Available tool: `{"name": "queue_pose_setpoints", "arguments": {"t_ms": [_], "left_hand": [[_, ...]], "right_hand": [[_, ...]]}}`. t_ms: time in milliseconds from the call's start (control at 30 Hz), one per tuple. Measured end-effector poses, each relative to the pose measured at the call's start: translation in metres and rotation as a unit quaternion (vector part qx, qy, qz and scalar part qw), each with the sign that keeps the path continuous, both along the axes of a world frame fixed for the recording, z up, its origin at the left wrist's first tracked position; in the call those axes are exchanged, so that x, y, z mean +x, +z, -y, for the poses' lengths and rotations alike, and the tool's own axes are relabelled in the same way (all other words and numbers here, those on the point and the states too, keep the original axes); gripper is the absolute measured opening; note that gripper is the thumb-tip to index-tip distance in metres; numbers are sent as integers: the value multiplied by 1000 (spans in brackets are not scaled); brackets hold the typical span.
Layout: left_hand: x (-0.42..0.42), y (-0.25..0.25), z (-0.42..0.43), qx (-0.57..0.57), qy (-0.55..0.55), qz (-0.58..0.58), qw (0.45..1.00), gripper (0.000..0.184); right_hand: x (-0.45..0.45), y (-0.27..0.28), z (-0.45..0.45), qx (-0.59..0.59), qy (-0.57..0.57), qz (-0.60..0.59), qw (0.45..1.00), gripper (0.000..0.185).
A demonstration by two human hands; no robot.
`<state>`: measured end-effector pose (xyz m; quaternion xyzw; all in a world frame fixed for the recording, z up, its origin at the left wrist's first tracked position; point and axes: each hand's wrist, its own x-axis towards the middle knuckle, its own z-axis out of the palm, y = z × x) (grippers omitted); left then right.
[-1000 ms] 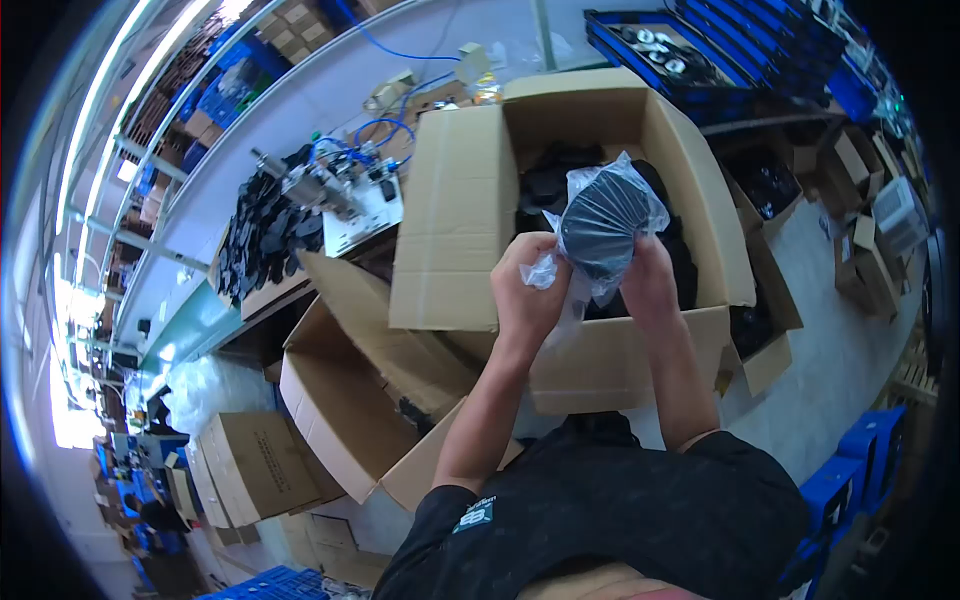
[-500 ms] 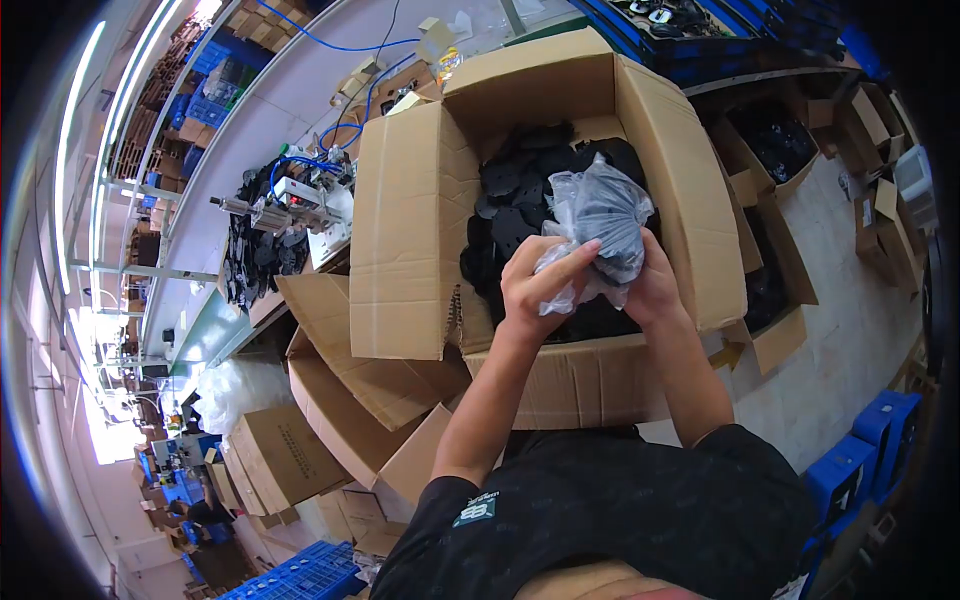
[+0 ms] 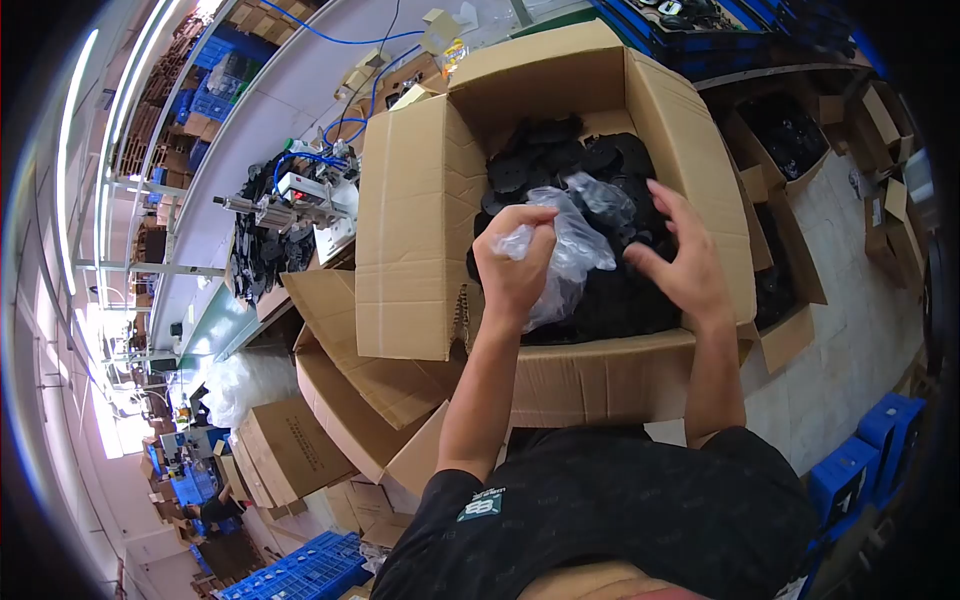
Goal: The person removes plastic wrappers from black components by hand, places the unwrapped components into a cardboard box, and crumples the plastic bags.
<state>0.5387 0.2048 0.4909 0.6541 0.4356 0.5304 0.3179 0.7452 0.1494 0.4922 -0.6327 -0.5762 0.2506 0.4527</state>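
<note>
My left hand (image 3: 515, 262) is closed around the gathered end of a clear plastic bag (image 3: 568, 250), which hangs loosely over the box. To its right my right hand (image 3: 688, 255) is held with thumb and fingers apart, nothing between them. A blurred, greyish plastic-wrapped bundle (image 3: 606, 202) shows just beyond the bag; whether it is still joined to the bag I cannot tell. Beneath both hands, flat black pieces (image 3: 620, 155) with small holes fill a large open cardboard box (image 3: 405, 230).
Left of the box, a small metal machine (image 3: 300, 200) with blue air hoses stands on a bench beside a heap of black parts (image 3: 255, 250). More cardboard boxes (image 3: 290, 450) lie at lower left. Boxes of dark parts (image 3: 785, 135) stand right, with blue crates (image 3: 845, 475) below.
My right hand has let go of the wrapped bundle and moved right, its fingers opening. My left hand has kept the plastic, which now hangs slack and looks emptier.
</note>
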Motion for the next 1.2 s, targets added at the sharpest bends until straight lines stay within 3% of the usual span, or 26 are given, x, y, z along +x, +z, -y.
{"name": "queue_pose_setpoints", "arguments": {"t_ms": [33, 67, 133, 233, 367, 433, 467, 500, 567, 600, 633, 667, 700, 733, 767, 800, 833, 867, 900, 933, 967, 1033, 1067, 1100, 1167, 1200], "left_hand": [[3, 14, 5, -60, -17, 71, 996, 11], [4, 20, 10, -119, -33, 142, 982, 10], [-1, 18, 19, -94, -67, 166, 979, 9], [-16, 1, 34, -93, -104, 170, 975, 8], [-24, -5, 55, 59, -74, -69, 993, 28], [-34, -18, 64, 62, -44, -105, 992, 26], [-43, -30, 68, -89, -78, 93, 989, 23], [-52, -40, 72, -230, -108, 288, 923, 21], [-74, -47, 81, -224, -55, 266, 936, 21], [-85, -55, 84, -196, -6, 228, 954, 20], [-94, -59, 87, -166, 42, 189, 967, 19], [-99, -53, 94, -166, 45, 192, 966, 19], [-101, -44, 104, -179, 49, 250, 950, 18], [-103, -39, 117, -192, 53, 307, 931, 18], [-105, -41, 132, -175, 44, 263, 948, 26], [-108, -30, 152, -261, 8, 261, 929, 38], [-115, -47, 177, -327, -63, 282, 900, 39], [-108, -50, 191, -283, -162, 366, 872, 32], [-110, -53, 207, -344, -230, 324, 851, 25], [-106, -48, 210, -282, -314, 205, 883, 22], [-109, -42, 214, -317, -417, 189, 831, 24], [-115, -24, 212, -274, -430, 136, 849, 26], [-115, -20, 215, -274, -422, 145, 852, 26], [-114, -18, 214, -255, -417, 162, 857, 22], [-116, -22, 220, -234, -409, 184, 863, 20], [-119, -31, 226, -271, -375, 201, 863, 19]], "right_hand": [[-7, 6, -1, 144, 27, 32, 989, 62], [-15, 7, -2, 142, 27, 35, 989, 62], [-30, 3, -3, 195, 131, 43, 971, 72], [-47, -19, -1, 114, 253, -68, 958, 66], [-72, -36, 17, 20, 272, -88, 958, 57], [-90, -43, 24, -73, 313, -205, 925, 46], [-93, -34, 25, -73, 350, -109, 927, 41], [-88, -19, 16, -75, 357, -105, 925, 41], [-76, 5, -14, -139, 591, 52, 793, 42], [-70, 1, -23, -84, 568, -38, 818, 40], [-64, 9, -40, -152, 523, -82, 835, 35], [-61, 3, -57, -161, 404, -116, 893, 29], [-59, -7, -78, -77, 260, -28, 962, 29], [-56, -6, -94, 1, 171, 91, 981, 29], [-47, -26, -108, 52, 166, 184, 968, 30], [-44, -51, -117, 44, 171, 198, 964, 26], [-46, -67, -121, 35, 176, 212, 961, 24], [-51, -67, -121, 34, 181, 213, 959, 24], [-56, -66, -120, -65, 205, 277, 936, 23], [-59, -64, -119, -163, 225, 340, 899, 23], [-61, -62, -117, -163, 231, 344, 896, 23], [-61, -60, -114, -179, 174, 340, 907, 21], [-54, -73, -116, -90, 225, 297, 923, 21], [-53, -87, -115, -88, 233, 303, 920, 21], [-56, -96, -107, 127, 225, 355, 898, 19], [-55, -98, -106, 126, 229, 358, 896, 19]]}}
